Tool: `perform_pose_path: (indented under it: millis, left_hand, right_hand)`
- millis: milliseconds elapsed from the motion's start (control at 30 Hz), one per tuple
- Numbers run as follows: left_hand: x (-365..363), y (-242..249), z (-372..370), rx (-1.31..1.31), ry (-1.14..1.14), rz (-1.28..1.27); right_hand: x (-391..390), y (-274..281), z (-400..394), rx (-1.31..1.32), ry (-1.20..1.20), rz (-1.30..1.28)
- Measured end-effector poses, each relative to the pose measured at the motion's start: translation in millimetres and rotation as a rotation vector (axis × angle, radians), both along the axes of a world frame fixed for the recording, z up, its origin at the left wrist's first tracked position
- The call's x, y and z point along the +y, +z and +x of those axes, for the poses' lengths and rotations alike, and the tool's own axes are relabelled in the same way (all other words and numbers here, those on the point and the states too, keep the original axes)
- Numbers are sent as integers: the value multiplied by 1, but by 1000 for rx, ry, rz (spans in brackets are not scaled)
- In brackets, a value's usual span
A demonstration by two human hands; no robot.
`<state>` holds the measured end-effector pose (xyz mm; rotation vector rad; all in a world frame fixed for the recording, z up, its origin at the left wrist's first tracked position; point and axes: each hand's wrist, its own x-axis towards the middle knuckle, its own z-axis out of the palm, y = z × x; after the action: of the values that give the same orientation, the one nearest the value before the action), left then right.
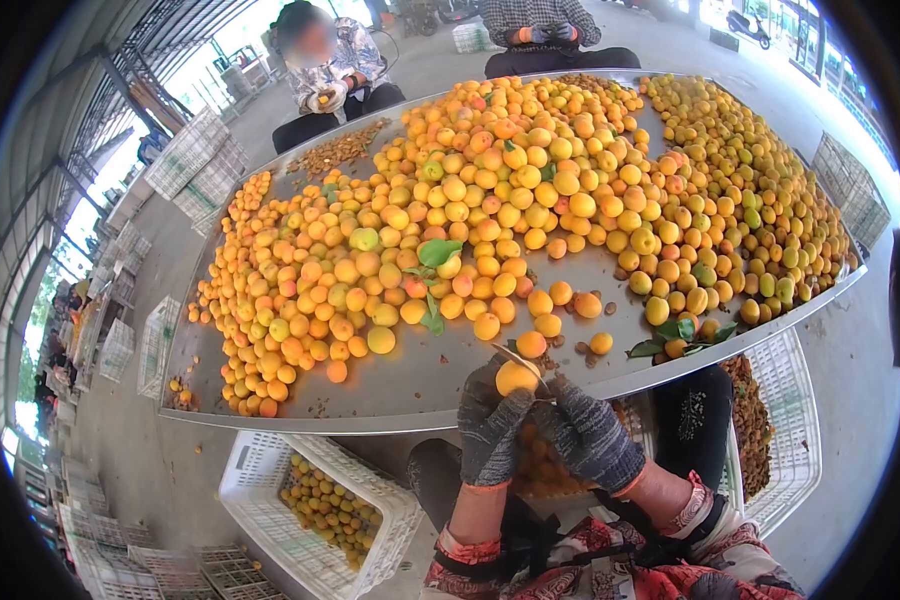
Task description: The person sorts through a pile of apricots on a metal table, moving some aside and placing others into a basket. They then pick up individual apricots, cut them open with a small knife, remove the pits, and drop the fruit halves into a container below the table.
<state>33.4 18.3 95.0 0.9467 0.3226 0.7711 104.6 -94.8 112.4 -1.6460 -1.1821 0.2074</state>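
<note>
My left hand (pixel 492 425), in a dark grey knit glove, is closed around an orange-yellow apricot (pixel 517 377) just over the table's front edge. My right hand (pixel 592 430), gloved the same way, is closed beside it. A thin knife (pixel 511 355) lies across the top of the fruit, its blade slanting down toward the right fingers; the grip is hidden in the glove. Ahead of both hands, a big heap of apricots (pixel 450 215) covers much of the metal table (pixel 410 395). Loose pits (pixel 591 362) lie to the right of the held fruit.
Below the table, a white crate (pixel 395 510) with small yellowish fruit stands at left. Another crate (pixel 795 420) at right holds brown pieces (pixel 748 420). Two people (pixel 355 60) sit across the table. Green leaves (pixel 438 253) lie among the apricots, and stacked crates (pixel 195 165) stand at far left.
</note>
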Motion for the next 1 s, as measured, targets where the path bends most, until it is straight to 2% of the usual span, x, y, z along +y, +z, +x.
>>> perform_pose_path:
  millis: [33,67,133,167,233,267,333,367,433,567,633,667,733,767,833,867,933,967,1000]
  left_hand:
    - [0,3,0,19,0,18]
    - [6,4,-2,19,0,18]
    - [20,6,-9,159,-151,188]
    - [22,10,-10,159,-151,189]
    - [21,21,-12,303,-206,137]
    - [18,23,-11,303,-206,140]
    - [4,24,-1,233,-7,69]
    - [-4,23,5,231,-6,70]
    - [-14,21,12,35,116,-162]
    - [-12,6,8,159,73,-131]
    - [2,-14,3,252,175,597]
    - [9,-1,1,249,177,599]
    - [21,28,-6,365,-210,182]
    - [21,30,-7,367,-207,182]
    - [21,33,-4,342,-125,284]
    - [17,29,-1,342,-128,285]
    - [3,16,6,238,18,165]
    - [-2,14,9,237,18,165]
    - [-7,13,13,223,78,110]
  right_hand:
    - [-3,-5,4,-125,33,12]
    - [-6,-4,7,-125,33,12]
    - [-11,3,17,115,158,-115]
    - [-12,1,25,115,158,-115]
    - [-13,-5,37,-785,135,-149]
    - [-11,-3,37,-785,134,-146]
    - [-4,7,31,-765,72,-93]
    - [-1,15,23,-767,73,-92]
    - [3,28,3,-307,-8,-82]
    - [-5,8,-2,-107,-63,-53]
    - [-13,14,8,-546,18,-207]
    - [-13,21,12,-549,17,-205]
    - [-14,30,16,129,94,-144]
    - [-15,24,19,130,97,-143]
    - [-16,8,29,-164,178,-125]
    - [-15,12,26,-164,176,-125]
    - [-8,24,13,-40,60,-97]
    - [-5,24,10,-41,60,-97]
    - [-3,23,6,-158,7,-104]
